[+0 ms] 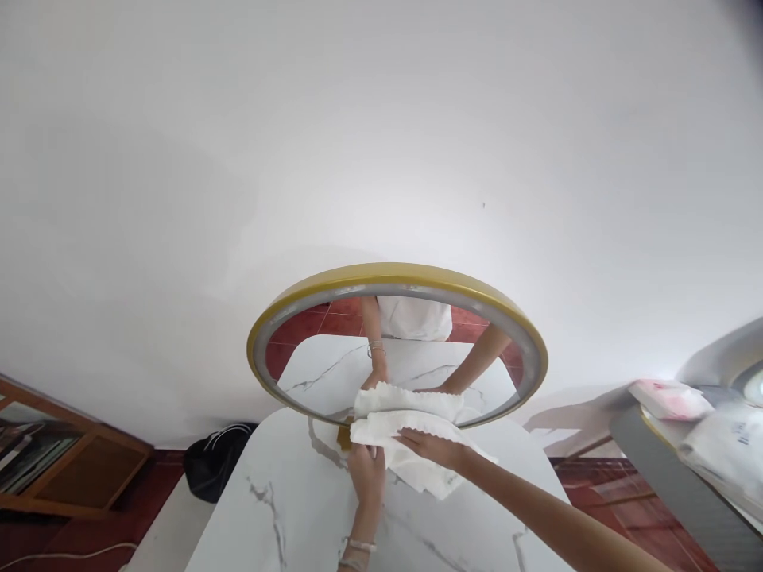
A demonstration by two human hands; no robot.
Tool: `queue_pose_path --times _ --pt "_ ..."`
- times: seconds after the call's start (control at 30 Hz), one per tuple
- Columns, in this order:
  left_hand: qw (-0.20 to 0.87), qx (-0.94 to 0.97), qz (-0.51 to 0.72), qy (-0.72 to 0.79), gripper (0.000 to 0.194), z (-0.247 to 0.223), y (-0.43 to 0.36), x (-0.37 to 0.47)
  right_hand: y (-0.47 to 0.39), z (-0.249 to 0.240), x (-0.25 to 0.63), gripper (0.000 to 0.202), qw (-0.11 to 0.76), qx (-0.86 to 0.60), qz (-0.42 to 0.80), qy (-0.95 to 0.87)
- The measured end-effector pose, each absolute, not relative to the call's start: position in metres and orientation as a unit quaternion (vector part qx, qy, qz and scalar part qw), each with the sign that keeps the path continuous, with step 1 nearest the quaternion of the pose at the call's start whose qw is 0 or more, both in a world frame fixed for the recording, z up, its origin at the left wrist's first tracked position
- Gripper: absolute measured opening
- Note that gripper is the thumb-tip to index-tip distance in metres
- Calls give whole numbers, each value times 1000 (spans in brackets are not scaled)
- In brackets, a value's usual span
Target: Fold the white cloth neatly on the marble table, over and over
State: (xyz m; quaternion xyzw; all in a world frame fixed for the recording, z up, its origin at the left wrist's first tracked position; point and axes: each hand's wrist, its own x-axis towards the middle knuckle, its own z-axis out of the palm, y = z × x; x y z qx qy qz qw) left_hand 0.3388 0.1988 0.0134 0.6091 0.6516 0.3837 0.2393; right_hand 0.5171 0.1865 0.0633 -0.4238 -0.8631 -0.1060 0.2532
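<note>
A round mirror (pixel 417 361) with a gold frame stands on a white marble-patterned table (pixel 250 516). My left hand (pixel 366 470), with bracelets at the wrist, is closed near the gold base (pixel 343 435) at the mirror's lower edge; what its fingers grip is hidden. My right hand (pixel 434 446) presses a white cloth (pixel 411 469) against the lower part of the mirror, its fingers lying over the cloth. Both arms and the cloth are reflected in the glass.
A white wall (pixel 381 143) rises behind the table. At the left are a black bag (pixel 218 465) and a wooden cabinet (pixel 89 477). On the right, a side table (pixel 668 477) holds a pink and white packet (pixel 671 397) and a white plastic bag (pixel 727 445).
</note>
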Motion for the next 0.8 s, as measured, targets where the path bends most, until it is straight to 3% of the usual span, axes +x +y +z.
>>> queue_pose_path --times 0.13,0.27,0.37,0.47,0.6,0.7,0.8 --pt "162 593 555 561 32 63 199 354 184 129 537 46 232 -339 -230 -882" --pt "83 573 658 481 35 156 211 370 187 229 547 34 250 -305 -286 -873" --pt "28 533 718 445 28 225 219 378 190 294 550 34 233 -328 -329 -854" --pt "-49 531 743 404 31 273 221 390 186 325 560 34 256 -377 -385 -802" --pt "-126 655 674 317 37 289 216 420 171 299 592 28 329 -400 -471 -714" --pt "-158 742 592 273 40 270 210 448 156 242 618 38 398 -452 -479 -638" --pt "-213 787 524 247 42 236 204 467 139 174 630 48 401 -528 -434 -610"
